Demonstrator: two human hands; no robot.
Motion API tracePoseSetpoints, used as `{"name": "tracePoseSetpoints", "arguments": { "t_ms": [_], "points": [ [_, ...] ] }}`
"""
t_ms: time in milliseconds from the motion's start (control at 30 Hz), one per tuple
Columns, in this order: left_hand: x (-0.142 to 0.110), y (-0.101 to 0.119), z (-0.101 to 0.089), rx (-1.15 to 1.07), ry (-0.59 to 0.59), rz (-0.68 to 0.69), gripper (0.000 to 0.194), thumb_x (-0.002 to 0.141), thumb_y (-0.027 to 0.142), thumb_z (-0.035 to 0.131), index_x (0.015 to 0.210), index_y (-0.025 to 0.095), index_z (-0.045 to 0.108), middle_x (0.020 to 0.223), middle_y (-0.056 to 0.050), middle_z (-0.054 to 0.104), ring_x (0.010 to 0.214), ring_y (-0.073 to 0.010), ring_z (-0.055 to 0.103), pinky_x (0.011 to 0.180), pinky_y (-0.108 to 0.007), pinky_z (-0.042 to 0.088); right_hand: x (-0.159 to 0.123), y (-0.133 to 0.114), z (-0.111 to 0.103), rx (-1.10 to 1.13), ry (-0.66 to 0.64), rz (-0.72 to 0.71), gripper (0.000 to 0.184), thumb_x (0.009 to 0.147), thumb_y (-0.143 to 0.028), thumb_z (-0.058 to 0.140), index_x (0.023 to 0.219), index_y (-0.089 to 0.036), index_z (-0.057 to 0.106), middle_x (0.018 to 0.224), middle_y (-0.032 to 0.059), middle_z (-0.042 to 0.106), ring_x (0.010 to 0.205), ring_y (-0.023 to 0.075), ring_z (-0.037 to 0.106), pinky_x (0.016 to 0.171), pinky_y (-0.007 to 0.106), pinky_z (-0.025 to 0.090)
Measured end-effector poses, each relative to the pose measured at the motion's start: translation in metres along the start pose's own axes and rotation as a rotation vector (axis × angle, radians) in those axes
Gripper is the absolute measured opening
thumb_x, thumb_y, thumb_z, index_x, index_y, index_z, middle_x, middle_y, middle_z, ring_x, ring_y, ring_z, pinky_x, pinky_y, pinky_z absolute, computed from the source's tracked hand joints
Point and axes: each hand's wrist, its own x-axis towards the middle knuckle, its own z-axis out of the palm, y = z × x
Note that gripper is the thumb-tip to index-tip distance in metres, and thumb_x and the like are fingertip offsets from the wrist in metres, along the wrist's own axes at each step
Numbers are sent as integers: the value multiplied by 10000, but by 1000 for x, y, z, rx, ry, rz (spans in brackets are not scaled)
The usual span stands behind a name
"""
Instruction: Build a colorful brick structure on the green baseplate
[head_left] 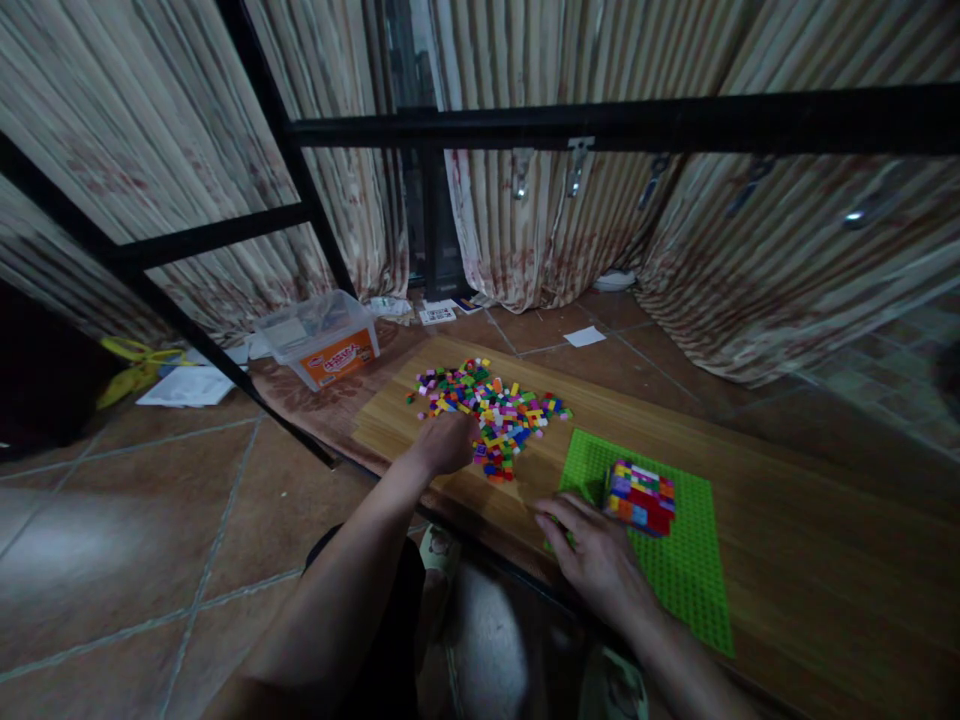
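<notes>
looks dim overall, with muted, greyish light on the curtains [555, 230]. shows pale glare on the floor tiles [52, 550] at lower left and in a patch below the surface [810, 560]. carries small glints on metal fittings [576, 170]. sinks to near-black at far left. stretches wide-angle toward the edges, leaving small bricks [517, 410] and label lettering [341, 360] soft.

loose toy bricks [516, 408] in many colours lie spread in a heap beside a flat, green studded baseplate [686, 575], whose far half bears a compact multicoloured block [640, 495], red at its near right corner
</notes>
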Motion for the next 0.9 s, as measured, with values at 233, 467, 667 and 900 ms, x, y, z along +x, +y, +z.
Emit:
{"name": "tracePoseSetpoints", "arguments": {
  "t_ms": [233, 467, 667, 900],
  "points": [
    [13, 29, 10, 43, 133, 42, 315, 824, 182, 463, 1042, 181, 690, 1013, -111, 713, 984, -242, 659, 883, -327, 492, -1, 0, 6, -29, -33, -12, 212, 925, -196, 463, 983, -233, 663, 947, 42, 692, 845, 175, 663, 771, 299, 521],
    [34, 24, 16, 125, 173, -19, 295, 789, 159, 515, 1034, 135, 678, 967, -133, 710, 1045, -247, 636, 918, -307, 484, -6, 4, 0, -22, -24, 8, 222, 931, -197, 464, 993, -248, 670, 931, 29, 684, 827, 169, 659, 756, 289, 517],
    [40, 25, 26, 137, 188, 6, 244, 793, 151, 517, 972, 99, 674, 981, -166, 695, 1044, -266, 634, 904, -320, 494, -8, 3, -7, -8, -34, 5, 214, 937, -202, 461, 992, -238, 665, 935, 34, 683, 828, 170, 652, 759, 294, 512],
    [26, 47, 25, -233, 302, 209, 326, 823, 244, 564, 1130, 142, 596, 978, -99, 698, 863, -221, 684, 809, -322, 535, -6, 1, -36, 28, 201, 61, 211, 931, -216, 473, 970, -229, 680, 900, 33, 694, 814, 163, 650, 753, 285, 505]
  ]
}}
